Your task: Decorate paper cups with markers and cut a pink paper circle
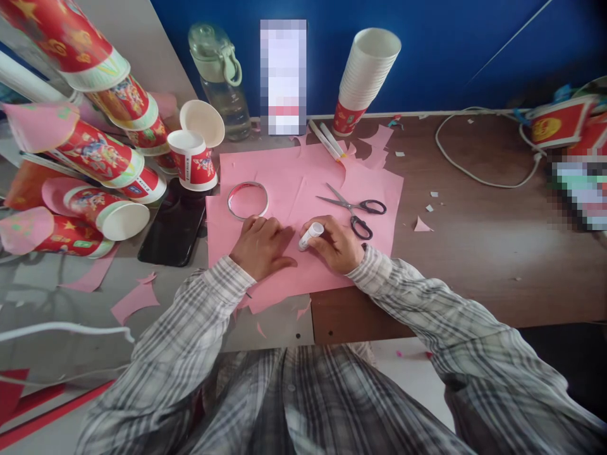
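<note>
Pink paper (270, 164) lies flat on the table under both hands. My right hand (334, 243) has its fingers wrapped round a small white tube (312, 236), its round end tilted up. To its left, my left hand (263, 246) rests on the paper with thumb and fingers apart, holding nothing. A roll of tape (247, 201) lies just beyond the left fingertips. Scissors (348, 205) with black handles lie with blades apart, beyond my right hand. Two white pens (327, 140) sit at the paper's far edge.
Decorated red cups (102, 151) and a black phone (173, 224) are at the left. A bottle (220, 82), a lit screen (283, 76) and stacked cups (367, 76) stand at the back. A cable (474, 180), paper scraps (422, 224) and another device (583, 193) lie right.
</note>
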A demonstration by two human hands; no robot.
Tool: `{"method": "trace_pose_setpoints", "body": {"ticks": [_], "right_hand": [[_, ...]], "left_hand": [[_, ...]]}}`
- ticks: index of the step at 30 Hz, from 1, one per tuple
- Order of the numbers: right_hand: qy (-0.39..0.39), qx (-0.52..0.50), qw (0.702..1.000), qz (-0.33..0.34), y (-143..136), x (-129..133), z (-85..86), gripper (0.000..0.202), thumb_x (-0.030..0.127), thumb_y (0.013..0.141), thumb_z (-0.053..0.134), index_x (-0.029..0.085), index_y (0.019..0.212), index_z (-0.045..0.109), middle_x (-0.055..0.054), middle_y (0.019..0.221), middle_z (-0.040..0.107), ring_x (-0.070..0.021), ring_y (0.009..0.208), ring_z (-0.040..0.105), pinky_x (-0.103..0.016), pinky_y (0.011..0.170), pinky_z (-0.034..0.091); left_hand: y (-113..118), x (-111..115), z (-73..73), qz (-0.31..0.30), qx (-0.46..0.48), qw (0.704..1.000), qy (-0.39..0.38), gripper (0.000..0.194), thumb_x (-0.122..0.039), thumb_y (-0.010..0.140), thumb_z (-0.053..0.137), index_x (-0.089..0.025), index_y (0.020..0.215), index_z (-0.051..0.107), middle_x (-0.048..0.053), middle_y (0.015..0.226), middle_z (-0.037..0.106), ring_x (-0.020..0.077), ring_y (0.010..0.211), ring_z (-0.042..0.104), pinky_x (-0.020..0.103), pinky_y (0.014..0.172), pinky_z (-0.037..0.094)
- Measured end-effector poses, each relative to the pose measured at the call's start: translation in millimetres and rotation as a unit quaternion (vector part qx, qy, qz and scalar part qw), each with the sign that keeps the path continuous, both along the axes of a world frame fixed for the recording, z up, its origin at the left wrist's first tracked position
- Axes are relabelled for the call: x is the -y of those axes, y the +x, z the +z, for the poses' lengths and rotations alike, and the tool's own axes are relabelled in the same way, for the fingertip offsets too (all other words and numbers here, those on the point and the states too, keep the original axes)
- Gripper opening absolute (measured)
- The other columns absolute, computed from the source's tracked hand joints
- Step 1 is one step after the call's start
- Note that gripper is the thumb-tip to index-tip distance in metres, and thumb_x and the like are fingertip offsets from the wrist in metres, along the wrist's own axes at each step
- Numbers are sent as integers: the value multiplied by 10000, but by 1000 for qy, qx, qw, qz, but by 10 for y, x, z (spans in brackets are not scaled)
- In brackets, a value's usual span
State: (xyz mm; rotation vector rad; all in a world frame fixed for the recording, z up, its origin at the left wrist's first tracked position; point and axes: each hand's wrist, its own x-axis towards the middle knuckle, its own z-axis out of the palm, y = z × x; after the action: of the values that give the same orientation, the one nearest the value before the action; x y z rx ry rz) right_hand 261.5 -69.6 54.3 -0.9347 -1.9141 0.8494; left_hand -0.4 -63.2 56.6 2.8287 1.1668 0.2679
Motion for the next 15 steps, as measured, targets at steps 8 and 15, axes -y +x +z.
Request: {"method": "trace_pose_setpoints", "body": {"ticks": [8,15], "right_hand": [[-37,6,999,24,-26,-7,37,440,679,1146,561,250,1090,645,-31,833,812,-196,721,762,-344,715,634],[-122,-44,990,54,1,5,131,417,664,1083,693,260,1007,618,-3,733,795,-172,618,710,-310,628,583]], "left_hand": [[10,1,47,-3,-8,1000,-14,731,-745,996,789,-198,1476,719,100,1177,696,321,1068,594,506,1088,425],[26,12,51,-1,-12,1000,-1,783,-684,958,871,-200,1545,686,108,1188,712,331,1088,615,517,1105,440]]}}
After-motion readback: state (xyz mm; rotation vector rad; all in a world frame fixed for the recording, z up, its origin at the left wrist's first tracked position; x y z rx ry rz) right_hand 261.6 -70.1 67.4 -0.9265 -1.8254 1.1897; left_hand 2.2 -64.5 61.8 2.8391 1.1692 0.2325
